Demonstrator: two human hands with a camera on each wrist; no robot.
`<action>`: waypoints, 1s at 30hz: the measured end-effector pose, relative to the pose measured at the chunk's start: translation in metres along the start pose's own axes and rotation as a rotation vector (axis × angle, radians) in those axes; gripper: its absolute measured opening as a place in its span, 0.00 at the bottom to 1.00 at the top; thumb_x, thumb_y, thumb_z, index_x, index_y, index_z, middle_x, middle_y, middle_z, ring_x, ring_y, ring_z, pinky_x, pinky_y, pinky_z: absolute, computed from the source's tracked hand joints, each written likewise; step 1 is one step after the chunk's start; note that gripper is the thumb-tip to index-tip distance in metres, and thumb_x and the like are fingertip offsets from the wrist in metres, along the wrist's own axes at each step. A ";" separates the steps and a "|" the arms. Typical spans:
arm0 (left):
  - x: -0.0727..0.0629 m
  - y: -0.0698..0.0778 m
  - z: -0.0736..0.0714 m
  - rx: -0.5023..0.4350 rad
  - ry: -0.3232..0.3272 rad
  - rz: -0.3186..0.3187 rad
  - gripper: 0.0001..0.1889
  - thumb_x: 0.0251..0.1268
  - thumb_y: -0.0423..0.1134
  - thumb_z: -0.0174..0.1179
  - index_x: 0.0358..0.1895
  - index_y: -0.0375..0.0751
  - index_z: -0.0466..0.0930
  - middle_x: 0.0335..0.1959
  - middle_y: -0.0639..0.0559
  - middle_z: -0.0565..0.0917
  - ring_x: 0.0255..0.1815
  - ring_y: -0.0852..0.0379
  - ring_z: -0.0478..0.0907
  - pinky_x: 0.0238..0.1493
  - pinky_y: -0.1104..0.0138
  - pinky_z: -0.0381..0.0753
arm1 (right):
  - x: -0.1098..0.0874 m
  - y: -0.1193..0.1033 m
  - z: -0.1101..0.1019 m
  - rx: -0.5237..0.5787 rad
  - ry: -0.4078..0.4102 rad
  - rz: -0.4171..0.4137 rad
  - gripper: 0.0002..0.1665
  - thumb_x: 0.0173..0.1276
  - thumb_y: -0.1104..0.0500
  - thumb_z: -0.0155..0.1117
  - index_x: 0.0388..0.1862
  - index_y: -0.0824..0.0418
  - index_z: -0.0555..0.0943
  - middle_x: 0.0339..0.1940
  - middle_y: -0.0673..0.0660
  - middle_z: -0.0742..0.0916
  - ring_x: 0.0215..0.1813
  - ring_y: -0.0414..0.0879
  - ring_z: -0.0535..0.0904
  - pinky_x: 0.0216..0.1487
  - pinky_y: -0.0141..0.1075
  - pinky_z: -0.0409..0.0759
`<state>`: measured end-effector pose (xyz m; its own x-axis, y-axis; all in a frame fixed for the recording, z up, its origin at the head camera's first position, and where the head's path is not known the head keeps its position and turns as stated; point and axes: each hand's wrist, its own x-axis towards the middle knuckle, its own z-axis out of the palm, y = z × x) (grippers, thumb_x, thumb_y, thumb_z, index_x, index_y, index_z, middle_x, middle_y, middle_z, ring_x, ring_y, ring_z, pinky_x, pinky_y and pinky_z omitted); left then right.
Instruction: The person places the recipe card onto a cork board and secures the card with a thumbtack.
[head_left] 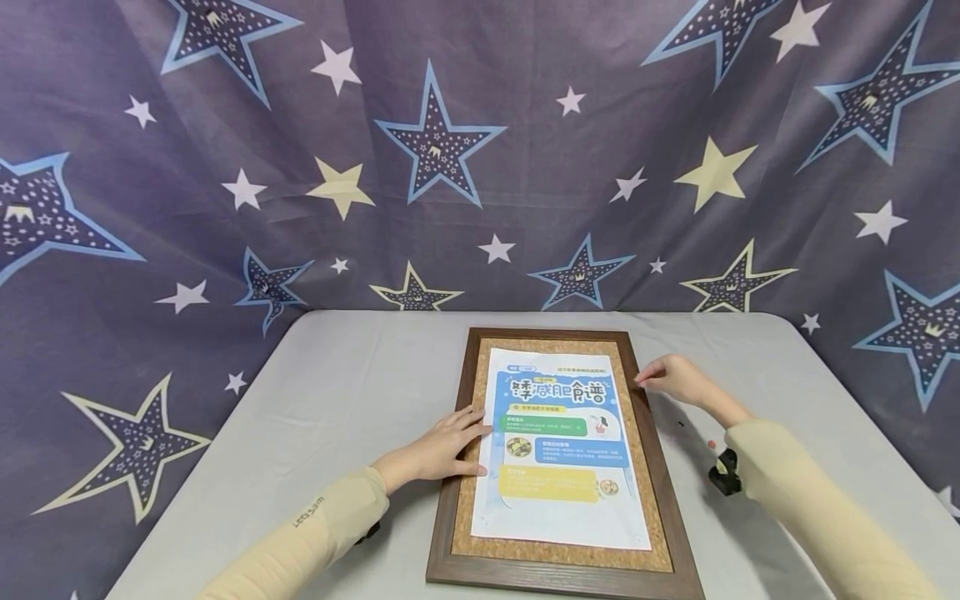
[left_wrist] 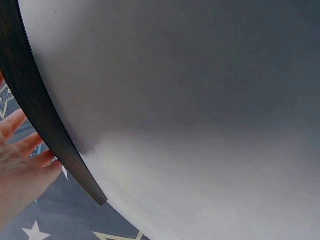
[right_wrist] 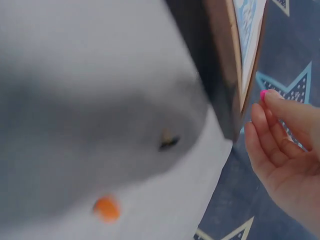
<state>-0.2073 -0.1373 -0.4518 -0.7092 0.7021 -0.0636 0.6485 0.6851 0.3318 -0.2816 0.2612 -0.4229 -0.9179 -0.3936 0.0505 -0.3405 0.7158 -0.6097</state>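
Observation:
A sheet of printed paper with blue, green and yellow blocks lies on a cork board in a brown wooden frame. My left hand rests over the frame's left side, fingers spread, with fingertips at the paper's left edge. In the left wrist view, the left hand shows behind the dark frame side. Beside the frame's upper right side, my right hand pinches a small pink push pin between thumb and index finger, its other fingers loosely bent.
On the grey tabletop, right of the frame, lie a small blurred orange thing and a small dark thing. A purple star-patterned curtain hangs behind and at both sides of the table.

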 end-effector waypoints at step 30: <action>0.001 0.000 0.001 0.017 -0.024 -0.014 0.35 0.56 0.56 0.54 0.63 0.38 0.61 0.67 0.37 0.54 0.68 0.40 0.45 0.64 0.49 0.48 | 0.081 -0.088 0.087 0.325 -0.035 0.064 0.11 0.60 0.65 0.59 0.39 0.71 0.81 0.38 0.63 0.84 0.37 0.48 0.79 0.42 0.39 0.76</action>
<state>-0.2074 -0.1367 -0.4529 -0.7115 0.6968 -0.0905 0.6434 0.6979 0.3148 -0.3086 0.1161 -0.4336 -0.9260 -0.3771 -0.0200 -0.1940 0.5206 -0.8315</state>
